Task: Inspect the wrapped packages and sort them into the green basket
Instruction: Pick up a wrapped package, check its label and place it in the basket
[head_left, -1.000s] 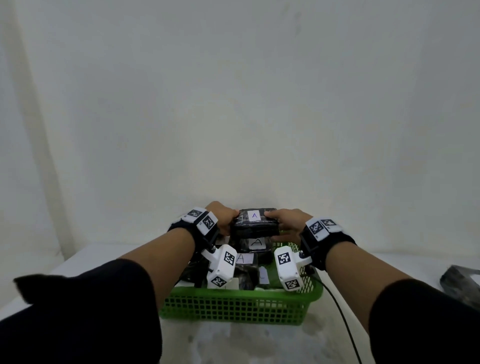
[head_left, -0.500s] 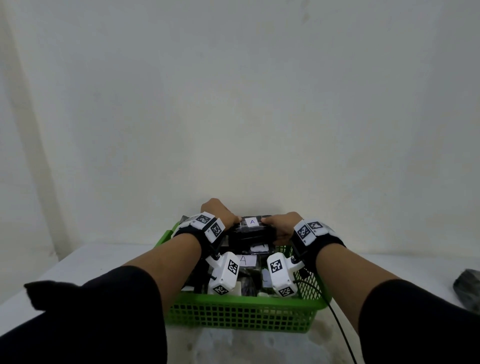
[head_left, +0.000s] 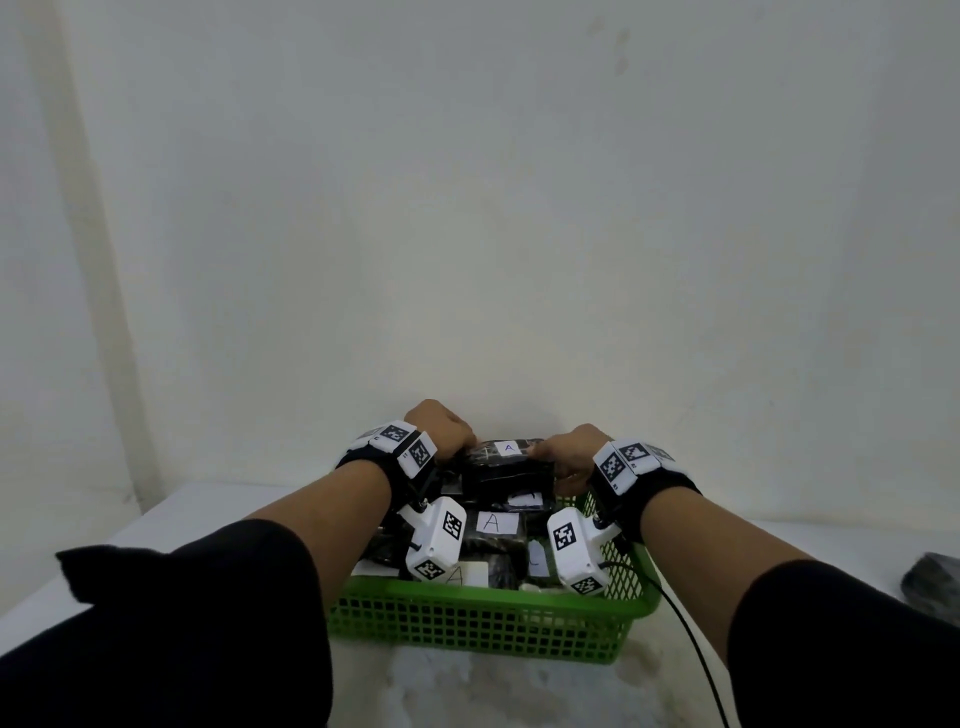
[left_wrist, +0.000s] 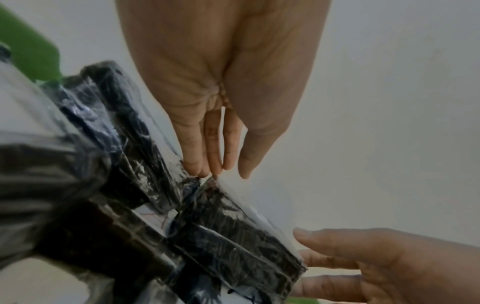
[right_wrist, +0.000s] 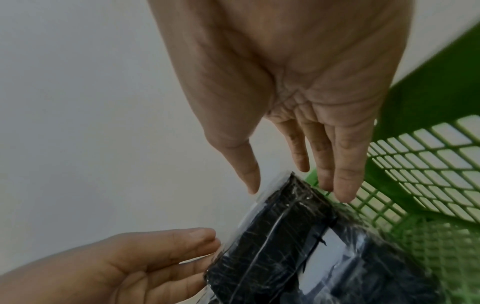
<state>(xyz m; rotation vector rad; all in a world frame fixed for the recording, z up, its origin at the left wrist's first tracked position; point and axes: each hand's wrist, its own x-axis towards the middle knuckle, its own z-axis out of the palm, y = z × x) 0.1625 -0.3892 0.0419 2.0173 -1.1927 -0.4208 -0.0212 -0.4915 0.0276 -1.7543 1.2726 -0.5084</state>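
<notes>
Both hands hold one package (head_left: 506, 465) by its ends, label up, over the far side of the basket (head_left: 488, 618): left hand (head_left: 441, 428) and right hand (head_left: 566, 454) pinch it between thumb and fingers. I judge the grip light; slick film could slip, and the stack of packages below may shift or let it tip out. Compared with a second ago, the package sits lower, nearer the stack.

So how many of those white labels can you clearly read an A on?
3: on the top package, on a label mid-basket, and on one by the green basket's near wall. Other labels are partly hidden.
</notes>
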